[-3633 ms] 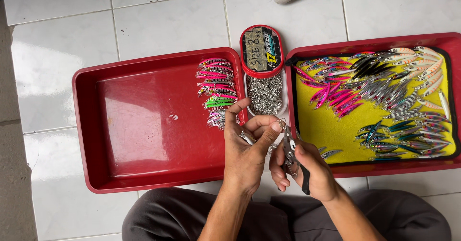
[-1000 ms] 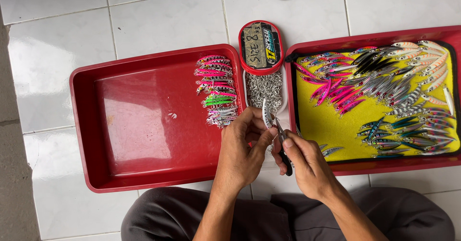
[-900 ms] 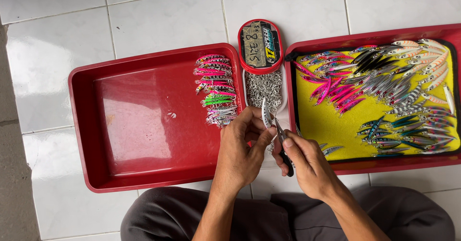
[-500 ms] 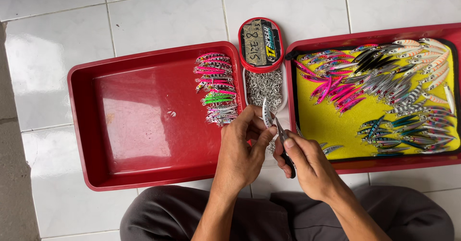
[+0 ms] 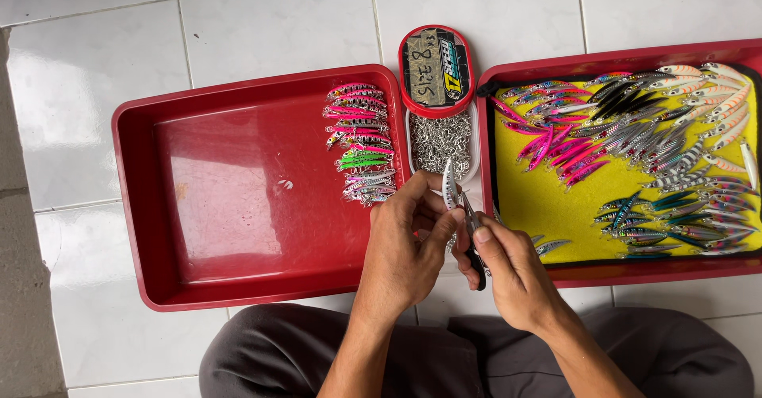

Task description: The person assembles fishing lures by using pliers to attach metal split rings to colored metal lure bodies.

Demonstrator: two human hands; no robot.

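Floor: white glazed tiles [image 5: 262, 17] fill the frame, with the person's dark trousers [image 5: 444, 358] along the bottom edge
Left tray: red plastic tray [image 5: 143, 207] at centre left, mostly bare, with a neat column of pink, green and silver lures [image 5: 359, 144] against its right wall
Right tray: second red tray [image 5: 603, 267] at the right with a yellow liner [image 5: 548, 207], strewn with loose minnow lures [image 5: 659, 144] in pink, silver, black and teal
Tub: small clear tub of metal split rings [image 5: 439, 138] between the trays, its red lid [image 5: 435, 71] propped above it
Left hand: left hand [image 5: 405, 239] at lower centre, thumb and fingers closed on a small silver lure [image 5: 449, 185] held upright just below the tub
Right hand: right hand [image 5: 512, 267] wrapped around slim dark-handled pliers [image 5: 473, 235], tips touching the lure's lower end
Handling: the lure looks light, rigid and glossy, so likely slippery; best pinched across its flat flanks, away from the end eyelet being worked
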